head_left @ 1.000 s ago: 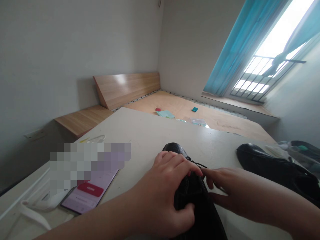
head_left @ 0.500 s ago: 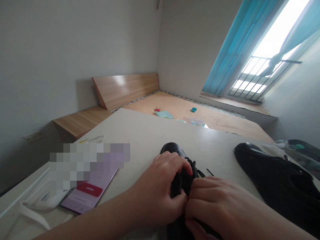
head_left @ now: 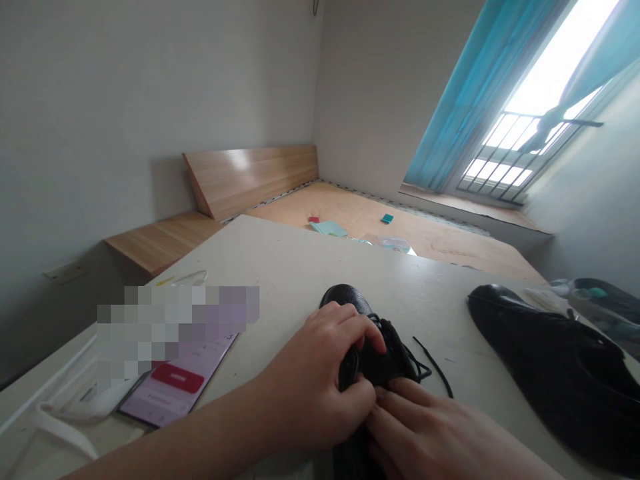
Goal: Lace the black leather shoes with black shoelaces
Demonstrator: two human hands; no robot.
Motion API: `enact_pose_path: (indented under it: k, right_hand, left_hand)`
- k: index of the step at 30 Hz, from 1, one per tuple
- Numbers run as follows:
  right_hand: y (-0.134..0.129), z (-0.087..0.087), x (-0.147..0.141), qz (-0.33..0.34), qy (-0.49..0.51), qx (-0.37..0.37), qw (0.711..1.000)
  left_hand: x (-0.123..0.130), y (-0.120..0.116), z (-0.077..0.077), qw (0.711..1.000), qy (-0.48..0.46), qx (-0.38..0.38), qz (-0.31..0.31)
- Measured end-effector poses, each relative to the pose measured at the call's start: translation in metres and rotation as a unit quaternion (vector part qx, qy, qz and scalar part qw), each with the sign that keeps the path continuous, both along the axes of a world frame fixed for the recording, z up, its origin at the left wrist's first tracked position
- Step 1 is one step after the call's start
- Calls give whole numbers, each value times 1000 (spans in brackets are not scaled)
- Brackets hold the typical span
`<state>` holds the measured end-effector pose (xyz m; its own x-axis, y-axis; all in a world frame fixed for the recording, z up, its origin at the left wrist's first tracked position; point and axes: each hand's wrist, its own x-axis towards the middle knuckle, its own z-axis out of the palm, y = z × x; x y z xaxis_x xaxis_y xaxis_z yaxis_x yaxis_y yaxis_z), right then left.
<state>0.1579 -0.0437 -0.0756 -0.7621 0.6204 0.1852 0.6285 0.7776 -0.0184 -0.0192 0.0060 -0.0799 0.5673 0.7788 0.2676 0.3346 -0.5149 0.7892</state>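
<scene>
A black shoe lies on the white table, its toe pointing away from me. My left hand is closed round the shoe's left side, thumb and fingers gripping near its opening. My right hand presses on the right side of the opening, its fingertips partly hidden in or behind the shoe. Black laces trail from the shoe onto the table, just beyond my right hand. Whether the right fingers pinch anything cannot be made out.
A second black shoe lies at the right, beside clear plastic packaging. On the left are a phone and a white strap. Behind the table stands a bed with small items on it.
My right hand has moved slightly down and toward me, its fingers lower on the shoe. More of the lace now shows on the right. My left hand keeps its hold.
</scene>
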Motion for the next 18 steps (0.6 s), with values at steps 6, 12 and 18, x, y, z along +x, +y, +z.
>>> enact_pose_path:
  k: [6,12,18]
  right_hand:
    - [-6,6,-4,-18,21,34,999]
    - [-9,8,-4,-34,28,54,998]
    - [-5,10,-3,-31,18,28,999]
  left_hand:
    - [-1,0,2,1000,-28,-8,7]
    - [-3,1,1,999,-31,-14,-1]
    - [-3,1,1,1000,-24,-15,-2]
